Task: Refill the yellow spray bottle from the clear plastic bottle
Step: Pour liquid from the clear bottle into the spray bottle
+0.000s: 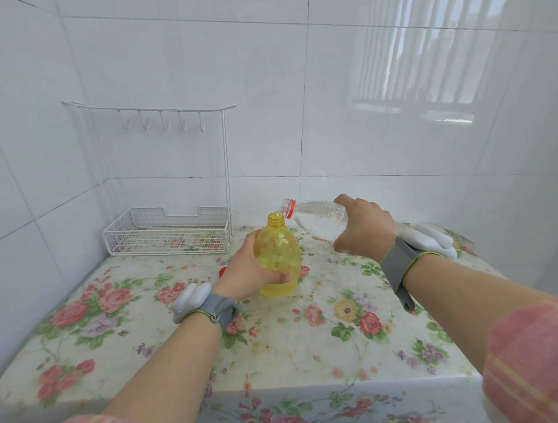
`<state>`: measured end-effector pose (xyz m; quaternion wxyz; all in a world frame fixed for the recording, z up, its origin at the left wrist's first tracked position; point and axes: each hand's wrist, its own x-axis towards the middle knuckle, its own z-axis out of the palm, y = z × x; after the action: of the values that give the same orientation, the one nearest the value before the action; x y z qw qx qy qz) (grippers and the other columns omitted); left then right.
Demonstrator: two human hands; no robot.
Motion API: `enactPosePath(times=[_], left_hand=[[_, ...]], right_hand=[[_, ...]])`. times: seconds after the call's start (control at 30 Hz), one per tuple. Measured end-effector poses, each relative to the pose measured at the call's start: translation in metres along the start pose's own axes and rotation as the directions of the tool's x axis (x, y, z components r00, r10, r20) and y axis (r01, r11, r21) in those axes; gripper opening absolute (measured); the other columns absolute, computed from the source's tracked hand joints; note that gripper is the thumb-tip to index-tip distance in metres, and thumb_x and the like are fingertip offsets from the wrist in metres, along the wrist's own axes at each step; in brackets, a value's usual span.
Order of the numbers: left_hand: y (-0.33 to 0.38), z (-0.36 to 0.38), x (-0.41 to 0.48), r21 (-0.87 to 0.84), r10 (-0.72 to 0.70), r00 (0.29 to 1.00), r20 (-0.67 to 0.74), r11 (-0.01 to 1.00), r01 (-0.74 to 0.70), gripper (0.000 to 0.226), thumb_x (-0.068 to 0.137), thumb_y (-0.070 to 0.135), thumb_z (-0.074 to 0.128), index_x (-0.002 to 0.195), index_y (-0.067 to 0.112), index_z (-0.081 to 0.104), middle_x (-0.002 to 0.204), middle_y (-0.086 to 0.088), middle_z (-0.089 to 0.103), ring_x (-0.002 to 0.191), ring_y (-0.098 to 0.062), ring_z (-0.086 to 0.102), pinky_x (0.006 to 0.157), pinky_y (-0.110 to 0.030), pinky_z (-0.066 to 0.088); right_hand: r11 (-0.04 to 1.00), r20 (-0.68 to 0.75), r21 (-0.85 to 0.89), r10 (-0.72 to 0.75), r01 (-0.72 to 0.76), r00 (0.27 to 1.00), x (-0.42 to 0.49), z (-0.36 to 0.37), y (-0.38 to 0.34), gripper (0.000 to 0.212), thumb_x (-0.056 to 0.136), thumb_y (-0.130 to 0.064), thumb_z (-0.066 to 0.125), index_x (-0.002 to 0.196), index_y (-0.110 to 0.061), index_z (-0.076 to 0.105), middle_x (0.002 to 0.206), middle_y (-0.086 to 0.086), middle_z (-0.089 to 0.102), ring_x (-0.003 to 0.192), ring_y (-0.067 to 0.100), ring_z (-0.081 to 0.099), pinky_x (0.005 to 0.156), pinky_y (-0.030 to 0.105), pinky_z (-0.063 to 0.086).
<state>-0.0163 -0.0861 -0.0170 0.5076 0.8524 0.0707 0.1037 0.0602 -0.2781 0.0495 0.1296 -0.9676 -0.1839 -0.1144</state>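
Hands, two of them, each hold one bottle. The left hand [248,272] wraps its fingers round the yellow spray bottle [277,255], which stands upright on the flowered tabletop [307,337] with its neck open. The right hand [363,227] grips the clear plastic bottle [319,214] round its body, tipped almost flat, its mouth just above the yellow neck. One white wire rack [167,234] with five hooks [165,120] stands at the back left.
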Motion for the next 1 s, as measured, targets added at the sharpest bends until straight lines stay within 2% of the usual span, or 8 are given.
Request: enactPosePath(times=[0.17, 0.27, 0.37, 0.47, 0.67, 0.77, 0.9, 1.0], left_hand=[[-0.001, 0.0, 0.0, 0.0, 0.011, 1.0, -0.002, 1.0, -0.011, 0.105, 0.059, 0.023, 0.086, 0.142, 0.024, 0.023, 0.119, 0.01, 0.041, 0.11, -0.007, 0.036, 0.09, -0.024, 0.033], [-0.001, 0.0, 0.001, -0.002, 0.005, 1.0, -0.001, 1.0, -0.005, 0.105, 0.059, 0.023, 0.086, 0.143, 0.025, 0.022, 0.126, 0.007, 0.042, 0.111, -0.008, 0.036, 0.09, -0.025, 0.033], [-0.003, 0.0, 0.002, -0.006, -0.001, 1.0, -0.006, 1.0, 0.001, 0.106, 0.059, 0.024, 0.086, 0.143, 0.026, 0.022, 0.13, 0.005, 0.043, 0.118, -0.013, 0.039, 0.092, -0.026, 0.034], [-0.005, 0.001, 0.003, -0.017, -0.008, 1.0, -0.006, 1.0, 0.008, 0.106, 0.059, 0.025, 0.086, 0.143, 0.027, 0.021, 0.125, 0.007, 0.042, 0.123, -0.015, 0.039, 0.092, -0.026, 0.034], [-0.01, 0.002, 0.0, -0.041, 0.021, 1.0, 0.004, 0.999, -0.021, 0.109, 0.059, 0.023, 0.086, 0.144, 0.025, 0.019, 0.121, 0.012, 0.038, 0.115, -0.008, 0.037, 0.092, -0.023, 0.033], [-0.02, 0.003, -0.005, -0.048, 0.006, 0.999, 0.041, 0.999, -0.004, 0.101, 0.059, 0.017, 0.086, 0.14, 0.023, 0.026, 0.114, 0.016, 0.046, 0.111, -0.006, 0.044, 0.087, -0.019, 0.039], [-0.037, 0.005, -0.003, -0.035, -0.051, 0.997, 0.056, 0.998, 0.053, 0.104, 0.05, 0.019, 0.089, 0.138, 0.022, 0.033, 0.123, 0.006, 0.053, 0.116, -0.017, 0.053, 0.1, -0.038, 0.045], [-0.043, 0.002, 0.0, -0.011, -0.07, 0.996, 0.057, 0.997, 0.07, 0.107, 0.045, 0.025, 0.089, 0.137, 0.019, 0.035, 0.125, 0.004, 0.053, 0.113, -0.017, 0.054, 0.101, -0.039, 0.045]], right_hand=[[1.0, -0.002, -0.006, 0.0, 0.0, 1.0, 0.0, -0.001, -0.001, 0.076, 0.068, -0.015, 0.066, 0.138, -0.029, 0.038, 0.099, -0.002, 0.049, 0.104, 0.027, 0.054, 0.087, 0.034, 0.04], [1.0, 0.005, -0.003, 0.008, -0.008, 1.0, 0.001, -0.001, -0.001, 0.077, 0.068, -0.015, 0.066, 0.138, -0.029, 0.037, 0.099, -0.002, 0.048, 0.105, 0.026, 0.053, 0.087, 0.034, 0.038], [1.0, 0.01, -0.001, 0.014, -0.014, 1.0, 0.0, -0.001, -0.002, 0.077, 0.069, -0.015, 0.066, 0.138, -0.029, 0.037, 0.099, -0.002, 0.049, 0.105, 0.026, 0.053, 0.086, 0.033, 0.038], [1.0, 0.014, -0.006, 0.027, -0.027, 1.0, -0.001, -0.002, -0.003, 0.076, 0.07, -0.014, 0.066, 0.138, -0.029, 0.037, 0.104, 0.0, 0.053, 0.106, 0.026, 0.053, 0.088, 0.033, 0.039], [1.0, 0.014, -0.018, 0.024, -0.023, 1.0, -0.001, -0.003, -0.003, 0.076, 0.069, -0.014, 0.065, 0.138, -0.029, 0.037, 0.097, -0.002, 0.048, 0.096, 0.024, 0.049, 0.085, 0.032, 0.037], [0.999, 0.012, -0.026, 0.031, -0.031, 0.999, -0.001, -0.003, -0.003, 0.076, 0.069, -0.014, 0.066, 0.138, -0.03, 0.037, 0.097, -0.003, 0.047, 0.094, 0.023, 0.046, 0.088, 0.033, 0.038], [0.997, 0.014, -0.034, 0.071, -0.07, 0.997, -0.004, -0.007, -0.007, 0.074, 0.072, -0.012, 0.065, 0.138, -0.031, 0.037, 0.107, 0.0, 0.053, 0.11, 0.025, 0.051, 0.093, 0.034, 0.039], [0.995, 0.026, -0.038, 0.088, -0.087, 0.996, -0.003, -0.008, -0.013, 0.074, 0.074, -0.011, 0.066, 0.139, -0.031, 0.037, 0.114, 0.0, 0.054, 0.114, 0.024, 0.051, 0.095, 0.034, 0.039]])
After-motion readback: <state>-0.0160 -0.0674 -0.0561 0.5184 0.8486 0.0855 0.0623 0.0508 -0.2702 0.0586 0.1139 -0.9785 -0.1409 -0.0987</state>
